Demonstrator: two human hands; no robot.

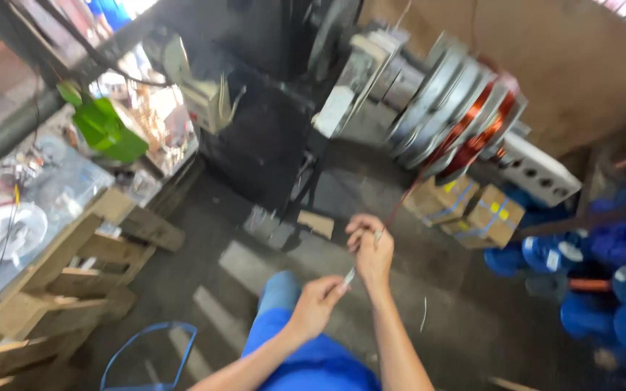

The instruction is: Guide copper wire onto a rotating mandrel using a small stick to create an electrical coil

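Note:
My right hand is raised in front of me and pinches a thin copper wire that runs up to a winding former wound with copper coil. My left hand sits just below and left of it, gripping a small silvery tool whose tip points toward the right hand. The picture is blurred, so the tool's exact kind is unclear. My knee in blue trousers is under both hands.
A wooden workbench with a green box and clutter stands at left. Cardboard boxes lie under the winder. Blue wire spools pile up at right. A blue strap loop lies on the concrete floor.

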